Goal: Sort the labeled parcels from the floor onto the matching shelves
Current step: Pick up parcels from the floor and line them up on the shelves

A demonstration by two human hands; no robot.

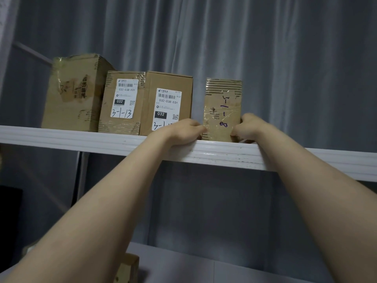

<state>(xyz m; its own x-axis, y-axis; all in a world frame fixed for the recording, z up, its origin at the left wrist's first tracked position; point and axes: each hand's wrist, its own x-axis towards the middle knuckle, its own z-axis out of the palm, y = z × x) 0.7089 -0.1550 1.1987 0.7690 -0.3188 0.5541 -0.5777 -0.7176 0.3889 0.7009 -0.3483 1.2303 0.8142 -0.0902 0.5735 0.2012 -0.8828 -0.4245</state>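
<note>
My left hand (188, 130) and right hand (248, 127) grip the parcel (223, 107) upright on the shelf (81, 138); next, release without tipping it.

Shelf (81, 139): white, faint dark scuffs along the front edge. Curtain (285, 58): grey, vertical folds. All boxes: plain brown cardboard. Small parcel (223, 111): dark-striped tape across the top, purple handwriting. Second box (122, 124) and third box (169, 81): white labels (124, 98), black barcodes, black blocks, black handwriting. Left box (75, 94): yellowish tape.
</note>
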